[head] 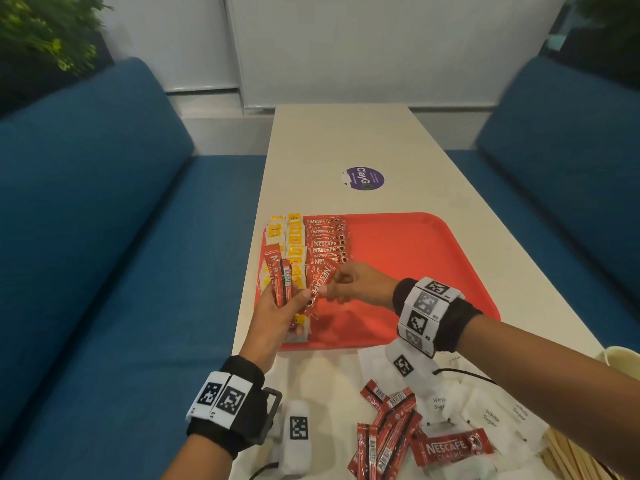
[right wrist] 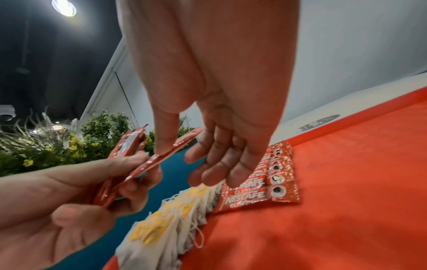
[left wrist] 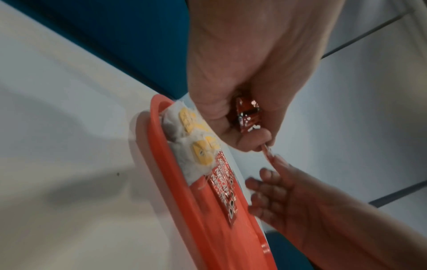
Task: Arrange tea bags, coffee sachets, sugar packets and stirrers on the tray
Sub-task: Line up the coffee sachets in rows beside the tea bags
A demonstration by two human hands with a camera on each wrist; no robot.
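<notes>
A red tray [head: 415, 271] lies on the table. Along its left side are rows of yellow-tagged tea bags [head: 294, 237] and a column of red coffee sachets [head: 325, 237]. Above the tea bags my left hand [head: 287, 299] grips a small bundle of coffee sachets [head: 278, 278] upright. My right hand [head: 332, 285] pinches one more sachet [head: 320, 282] between thumb and forefinger, beside the left thumb. In the right wrist view that pinched sachet [right wrist: 161, 160] crosses the left hand's fingers [right wrist: 129, 160], above the tea bags [right wrist: 173, 210] and the sachet column [right wrist: 265, 182].
Near the table's front edge lie loose coffee sachets [head: 391, 431], white sugar packets [head: 485, 410] and wooden stirrers [head: 571, 459]. A paper cup [head: 623, 358] stands at the right edge. A purple sticker [head: 365, 178] sits beyond the tray. Blue sofas flank the table.
</notes>
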